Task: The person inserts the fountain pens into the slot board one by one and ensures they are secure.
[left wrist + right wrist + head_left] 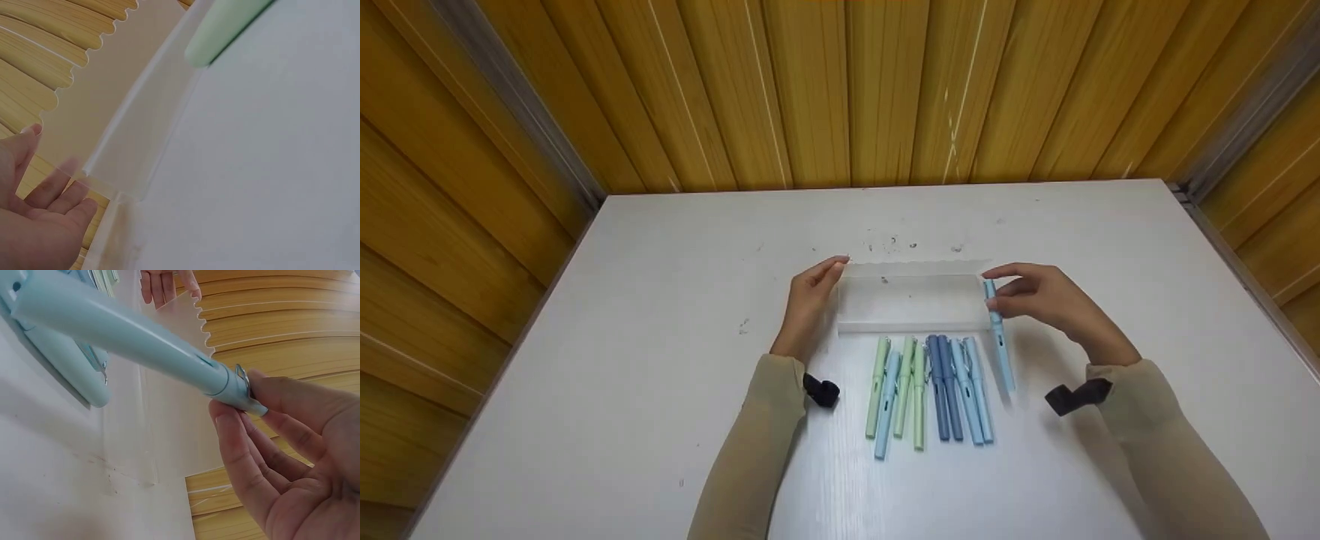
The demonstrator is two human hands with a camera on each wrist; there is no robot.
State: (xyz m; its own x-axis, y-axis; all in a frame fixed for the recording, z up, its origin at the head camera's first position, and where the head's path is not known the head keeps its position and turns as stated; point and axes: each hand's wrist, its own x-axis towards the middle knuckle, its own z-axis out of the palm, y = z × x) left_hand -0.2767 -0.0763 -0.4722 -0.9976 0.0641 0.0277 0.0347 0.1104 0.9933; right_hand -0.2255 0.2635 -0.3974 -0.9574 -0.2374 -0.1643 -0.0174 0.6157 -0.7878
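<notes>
My right hand (1046,300) pinches a light blue pen (1002,352) near its clip end, and the pen's other end slants down toward me. In the right wrist view the metal clip of this pen (140,343) shows at the fingertips. With thumb and fingers, my left hand (808,304) holds the left edge of a clear plastic pen rack (915,304). Its scalloped edge (84,73) shows in the left wrist view, some fingers seen through the sheet. In front of the rack lies a row of pens: green pens (877,390), dark blue pens (943,390) and light blue pens (966,394).
The white table (660,300) has dark scuff marks toward its back. Yellow wood-look panels (885,90) rise behind and at both sides. A black wrist strap device (821,391) sits at the left cuff, another black device (1076,396) at the right.
</notes>
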